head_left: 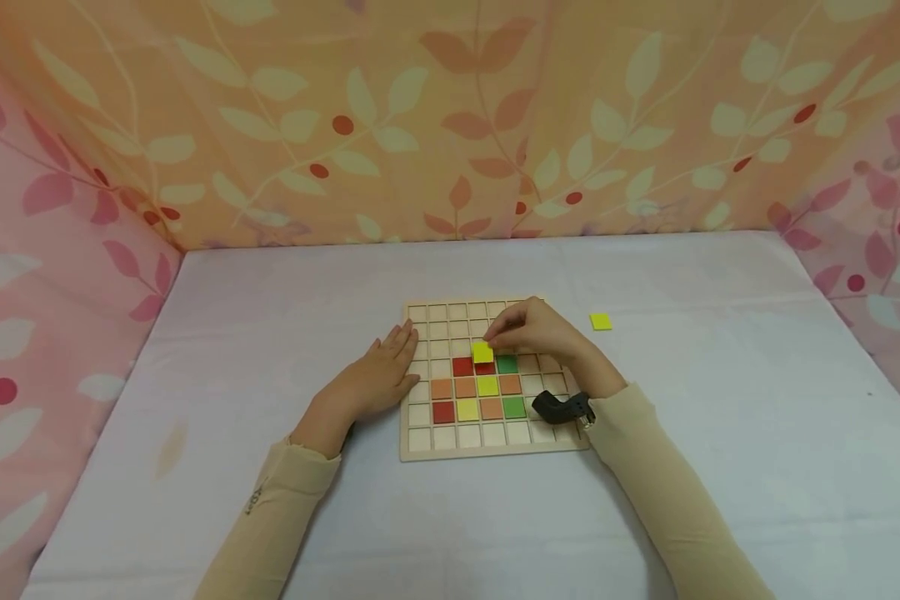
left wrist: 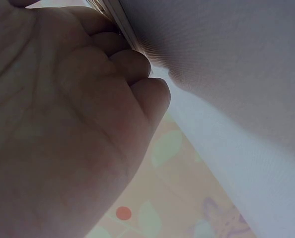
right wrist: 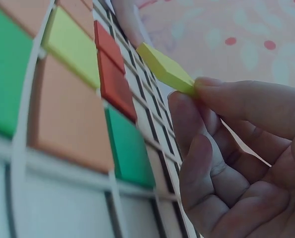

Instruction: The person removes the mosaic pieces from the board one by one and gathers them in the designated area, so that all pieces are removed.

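Observation:
My right hand [head_left: 538, 332] pinches a flat yellow square tile [head_left: 482, 353] by one edge, between thumb and fingertips. In the right wrist view this yellow tile [right wrist: 165, 68] is tilted and stands off the grid, close to two red tiles. Under it lies a wooden grid board [head_left: 487, 454] with three rows of colored tiles: red [head_left: 462, 367], green [head_left: 507, 363], orange [head_left: 442, 388] and yellow [head_left: 467, 409]. Along the board's left edge rests my left hand [head_left: 375, 373], its fingers extended and touching the rim. The left wrist view shows its palm [left wrist: 63, 119] beside the board's side.
A loose yellow tile [head_left: 601, 322] lies on the white cloth [head_left: 285, 300] to the right of the board. A black wrist device [head_left: 560, 407] hangs low over the board's right part. Patterned curtains [head_left: 390, 125] enclose the table at the back and sides.

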Demonstrator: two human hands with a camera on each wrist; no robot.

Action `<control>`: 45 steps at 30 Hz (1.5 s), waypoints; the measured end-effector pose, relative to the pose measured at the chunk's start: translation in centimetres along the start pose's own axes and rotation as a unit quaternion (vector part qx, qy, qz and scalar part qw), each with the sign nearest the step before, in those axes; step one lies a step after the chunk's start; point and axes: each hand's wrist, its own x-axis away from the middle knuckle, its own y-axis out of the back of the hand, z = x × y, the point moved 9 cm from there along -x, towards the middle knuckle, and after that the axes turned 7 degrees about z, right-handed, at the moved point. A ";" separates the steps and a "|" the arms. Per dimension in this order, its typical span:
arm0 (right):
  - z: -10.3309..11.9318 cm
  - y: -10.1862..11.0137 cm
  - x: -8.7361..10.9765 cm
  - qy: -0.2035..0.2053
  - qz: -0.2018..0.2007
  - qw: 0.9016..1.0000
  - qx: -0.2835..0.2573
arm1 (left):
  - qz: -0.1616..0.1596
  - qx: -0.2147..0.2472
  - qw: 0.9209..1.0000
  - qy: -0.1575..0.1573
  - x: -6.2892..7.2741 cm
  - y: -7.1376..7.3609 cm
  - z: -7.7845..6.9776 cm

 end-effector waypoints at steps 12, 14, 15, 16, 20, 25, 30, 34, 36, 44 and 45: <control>-1.1 1.4 1.5 0.003 -0.008 1.000 -0.009 | 0.005 -0.001 1.000 -0.002 0.0 -0.3 0.1; -1.4 1.6 1.7 0.002 -0.011 1.000 -0.015 | 0.005 -0.002 1.000 -0.001 -0.1 -0.4 0.2; -1.6 1.7 1.8 0.002 -0.012 1.000 -0.015 | 0.005 -0.003 1.000 -0.001 -0.2 -0.5 0.2; -1.7 1.8 1.9 0.002 -0.014 1.000 -0.015 | 0.006 -0.003 1.000 0.000 -0.2 -0.6 0.3; -2.1 2.2 2.4 0.002 -0.018 1.000 -0.015 | 0.009 -0.003 1.000 -0.001 -0.4 -0.7 0.3; -2.0 2.6 2.7 0.002 -0.024 1.000 -0.014 | 0.007 -0.002 1.000 -0.001 -0.5 -0.6 0.4; -1.8 3.3 3.0 -0.002 -0.026 0.999 -0.021 | 0.001 0.001 1.000 0.000 -0.3 -0.3 0.4; -1.8 4.1 3.4 -0.008 -0.028 1.000 -0.011 | 0.000 -0.002 1.000 -0.002 -0.2 -0.2 0.4; -1.9 4.5 3.6 -0.011 -0.030 0.999 -0.002 | 0.003 -0.003 1.000 -0.001 -0.3 -0.2 0.4; -2.0 5.7 4.3 -0.007 -0.030 1.000 0.006 | 0.001 -0.002 1.000 0.000 -0.4 -0.1 0.4; -2.1 5.8 4.3 -0.008 -0.030 0.999 0.005 | 0.003 -0.002 1.000 0.002 -0.4 -0.1 0.5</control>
